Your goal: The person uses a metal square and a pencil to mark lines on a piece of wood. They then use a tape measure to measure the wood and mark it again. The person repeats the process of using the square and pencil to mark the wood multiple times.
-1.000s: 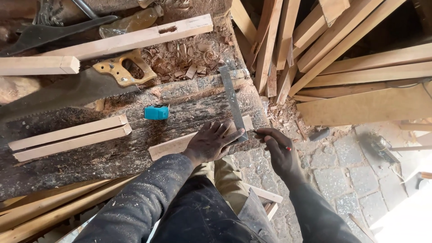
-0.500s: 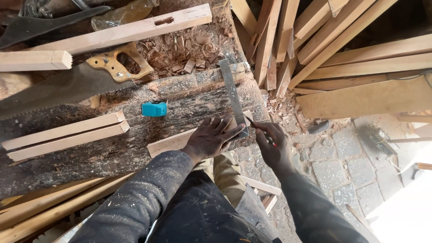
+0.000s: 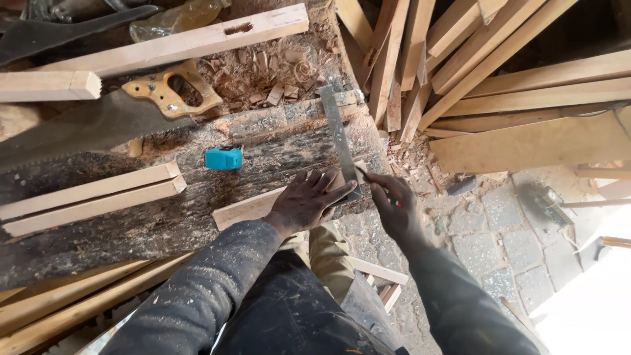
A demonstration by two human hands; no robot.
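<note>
One batten (image 3: pixel 256 207), one square (image 3: pixel 339 138), two hands.

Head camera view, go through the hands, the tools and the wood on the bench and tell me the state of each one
left hand: flat, pressing the wood strip and metal square
right hand: gripping a pencil, tip at the square's edge
metal square: lying across the strip
handsaw: lying idle
blue box: lying untouched
two wood bars: side by side

A handsaw (image 3: pixel 98 121) with a yellow handle lay well left of the left hand (image 3: pixel 305 204), a small blue block (image 3: pixel 223 158) nearer it. Two pale wood strips (image 3: pixel 89 196) rested further left, and stacked planks (image 3: pixel 526 79) leaned beyond the right hand (image 3: pixel 394 207).
</note>
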